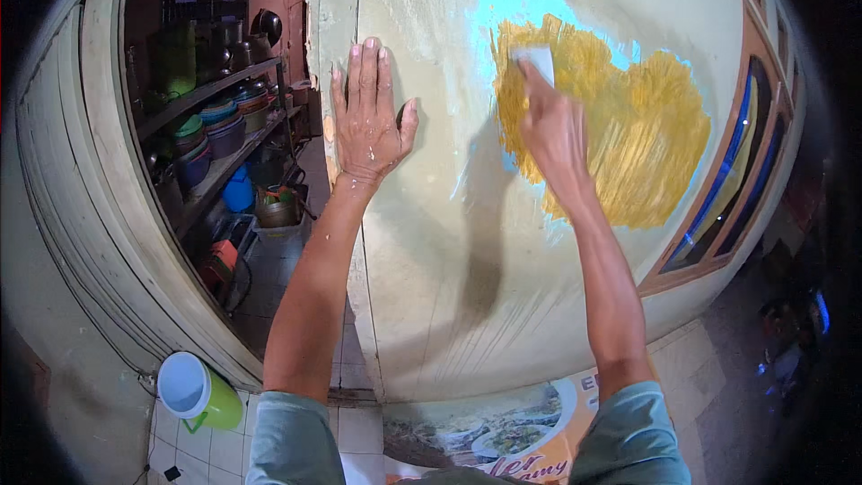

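Observation:
My left hand [368, 117] lies flat, fingers extended, on the pale wall [422, 260] beside its wooden edge. My right hand [552, 135] grips a small white flat tool [540, 58] against the upper left part of an ochre-yellow painted patch [646, 135]. Bright turquoise [498, 0] shows around that patch's top and left borders, with pale streaks farther left. Part of the tool is hidden behind my fingers.
A doorway at left opens onto shelves [211, 184] of pots and basins. A green bucket [220, 400] stands on tiles below. A wooden-framed window [723, 207] is at right. A printed banner [431, 431] lies at the wall's foot.

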